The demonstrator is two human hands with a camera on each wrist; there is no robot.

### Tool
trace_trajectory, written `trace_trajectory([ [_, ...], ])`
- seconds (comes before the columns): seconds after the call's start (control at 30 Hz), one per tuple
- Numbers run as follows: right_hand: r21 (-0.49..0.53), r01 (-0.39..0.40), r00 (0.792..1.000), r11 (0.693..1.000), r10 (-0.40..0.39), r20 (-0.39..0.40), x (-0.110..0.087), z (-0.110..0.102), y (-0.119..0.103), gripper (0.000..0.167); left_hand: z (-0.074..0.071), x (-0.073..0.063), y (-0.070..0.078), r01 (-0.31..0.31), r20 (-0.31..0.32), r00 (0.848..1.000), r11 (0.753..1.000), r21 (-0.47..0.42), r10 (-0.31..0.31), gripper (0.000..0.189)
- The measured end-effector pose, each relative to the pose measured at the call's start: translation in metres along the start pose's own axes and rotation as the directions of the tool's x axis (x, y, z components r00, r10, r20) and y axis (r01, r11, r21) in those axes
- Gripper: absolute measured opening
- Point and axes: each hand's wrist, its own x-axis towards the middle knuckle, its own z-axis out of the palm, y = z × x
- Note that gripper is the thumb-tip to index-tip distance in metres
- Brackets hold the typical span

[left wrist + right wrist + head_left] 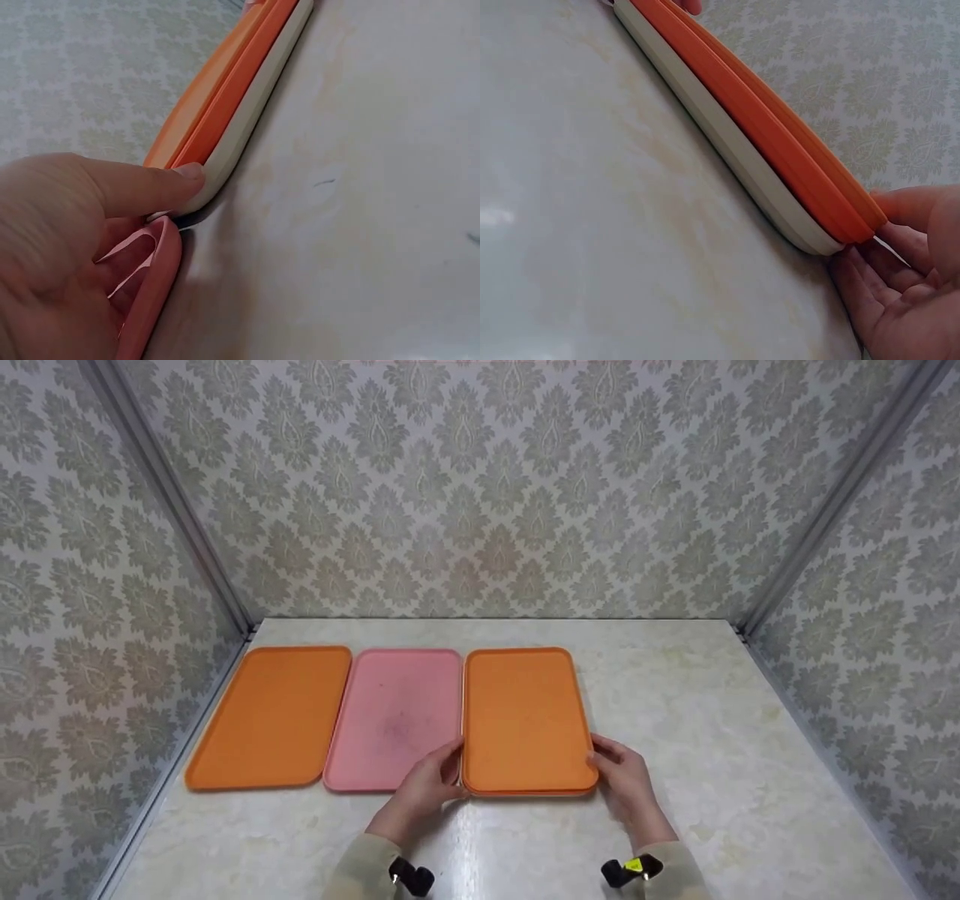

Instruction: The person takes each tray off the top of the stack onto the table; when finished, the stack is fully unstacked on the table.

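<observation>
A stack of trays stands at the middle of the table: an orange tray (523,712) on top, a red-orange tray (761,124) under it, and a white tray (712,131) at the bottom. My left hand (421,791) grips the stack's near left corner; its thumb (154,189) lies along the front edge, and its other fingers reach over the pink tray's corner, partly hidden. At the near right corner, my right hand (628,781) holds the stack between thumb and fingers. The top tray sits slightly offset from those below.
Just left of the stack lies a pink tray (397,712) with a dark smudge. Another orange tray (270,716) is at the far left. Patterned walls (480,495) enclose the pale marbled table (712,735) at the back and both sides.
</observation>
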Motion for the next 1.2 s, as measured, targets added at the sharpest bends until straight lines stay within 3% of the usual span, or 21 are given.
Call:
trace_trajectory([
  [0.13, -0.012, 0.009, 1.000, 1.000, -0.009, -0.006, -0.001, 0.001, -0.001, 0.051, 0.001, 0.001, 0.000, -0.013, -0.012, 1.000, 1.000, 0.020, 0.013, 0.095],
  [0.3, -0.168, 0.065, 0.994, 0.984, -0.079, -0.079, -0.002, 0.003, -0.005, 0.041, 0.002, 0.001, -0.001, -0.023, -0.028, 0.999, 0.998, 0.063, 0.024, 0.093],
  [0.47, -0.393, 0.134, 0.971, 0.910, -0.200, -0.132, -0.002, 0.005, -0.009, 0.027, 0.001, 0.001, -0.003, -0.034, -0.047, 0.998, 0.994, 0.108, 0.039, 0.092],
  [0.6, -0.492, 0.141, 0.959, 0.859, -0.241, -0.147, -0.002, 0.006, -0.012, 0.024, 0.001, 0.002, -0.004, -0.036, -0.048, 0.998, 0.994, 0.102, 0.041, 0.091],
  [0.83, -0.551, 0.160, 0.946, 0.819, -0.287, -0.153, -0.005, 0.007, -0.016, 0.021, 0.001, 0.001, -0.003, -0.014, -0.056, 0.998, 0.995, 0.104, 0.020, 0.091],
  [1.07, -0.596, 0.171, 0.930, 0.785, -0.329, -0.166, -0.004, 0.006, -0.020, 0.020, 0.001, 0.001, -0.004, -0.029, -0.053, 0.998, 0.993, 0.110, 0.035, 0.089],
  [1.2, -0.580, 0.180, 0.940, 0.795, -0.314, -0.138, -0.002, 0.001, -0.021, 0.026, 0.002, 0.000, -0.004, -0.033, -0.048, 0.998, 0.997, 0.074, 0.036, 0.090],
])
